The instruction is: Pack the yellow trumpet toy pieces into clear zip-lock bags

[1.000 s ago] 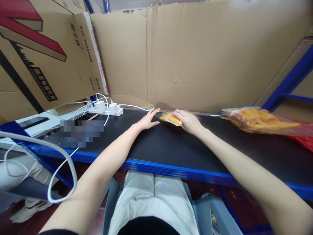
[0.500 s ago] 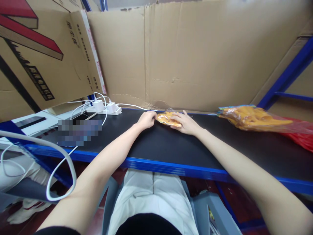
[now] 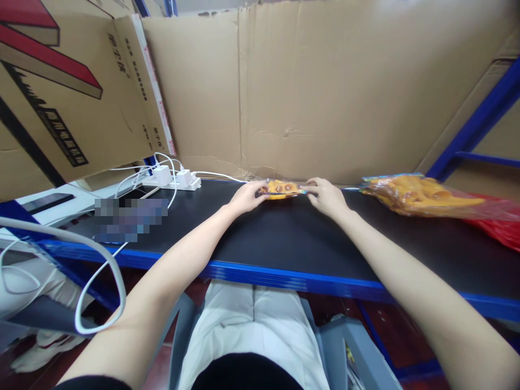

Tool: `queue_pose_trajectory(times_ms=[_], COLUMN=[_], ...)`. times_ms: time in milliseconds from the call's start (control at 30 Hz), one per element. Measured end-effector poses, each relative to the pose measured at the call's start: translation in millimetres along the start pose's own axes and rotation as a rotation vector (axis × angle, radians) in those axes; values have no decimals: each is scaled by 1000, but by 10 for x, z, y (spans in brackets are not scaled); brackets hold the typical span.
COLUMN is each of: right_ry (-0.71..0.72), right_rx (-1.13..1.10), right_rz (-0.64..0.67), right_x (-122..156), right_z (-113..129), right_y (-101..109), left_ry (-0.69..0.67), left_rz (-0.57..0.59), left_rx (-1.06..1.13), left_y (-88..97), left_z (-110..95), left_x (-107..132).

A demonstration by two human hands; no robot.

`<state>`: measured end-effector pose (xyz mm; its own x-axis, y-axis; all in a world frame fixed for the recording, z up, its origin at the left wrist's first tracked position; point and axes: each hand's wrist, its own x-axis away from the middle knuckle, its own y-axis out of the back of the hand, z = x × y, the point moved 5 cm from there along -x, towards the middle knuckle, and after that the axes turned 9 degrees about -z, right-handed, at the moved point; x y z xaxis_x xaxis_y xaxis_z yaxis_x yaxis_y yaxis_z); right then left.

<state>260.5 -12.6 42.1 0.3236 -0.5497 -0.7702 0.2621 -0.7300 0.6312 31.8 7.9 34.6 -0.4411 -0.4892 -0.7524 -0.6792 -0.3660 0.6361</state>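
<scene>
A small clear packet of orange pieces (image 3: 283, 188) lies at the far edge of the black table top (image 3: 284, 238), close to the cardboard wall. My left hand (image 3: 246, 197) pinches its left end with closed fingers. My right hand (image 3: 325, 195) pinches its right end, fingers closed too. The packet is stretched flat between both hands. Both forearms reach out over the table from the near edge.
A larger bag of the same orange pieces (image 3: 418, 194) lies at the right, with a red bag (image 3: 498, 230) beyond it. A white power strip (image 3: 175, 180) with chargers and cables sits at the back left. Cardboard sheets (image 3: 325, 92) wall the back.
Both hands shifted from resting on the packet to pinching its two ends. The packet has been turned and pulled flat between them, a little farther back.
</scene>
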Motion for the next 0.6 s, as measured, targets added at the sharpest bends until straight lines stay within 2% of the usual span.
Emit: queue_pose_trajectory(times_ms=[167, 300, 367, 433, 533, 600], right_ry=[-70, -71, -112, -227, -533, -706], right_rx=[-16, -63, -138, -298, -670, -910], right_rz=[42, -19, -41, -6, 67, -34], right_x=[8, -23, -57, -94, -128, -159], right_z=[-57, -103, -145, -206, -306, -360], right_y=[28, 78, 102, 92, 32, 45], left_ry=[46, 127, 234, 370, 563, 734], left_rz=[111, 66, 67, 118, 212, 163], left_rx=[-109, -189, -170, -92, 147, 376], left_y=[-75, -38, -42, -87, -186, -218], left_z=[64, 47, 80, 136, 164, 145], left_x=[24, -53, -132, -223, -362, -442])
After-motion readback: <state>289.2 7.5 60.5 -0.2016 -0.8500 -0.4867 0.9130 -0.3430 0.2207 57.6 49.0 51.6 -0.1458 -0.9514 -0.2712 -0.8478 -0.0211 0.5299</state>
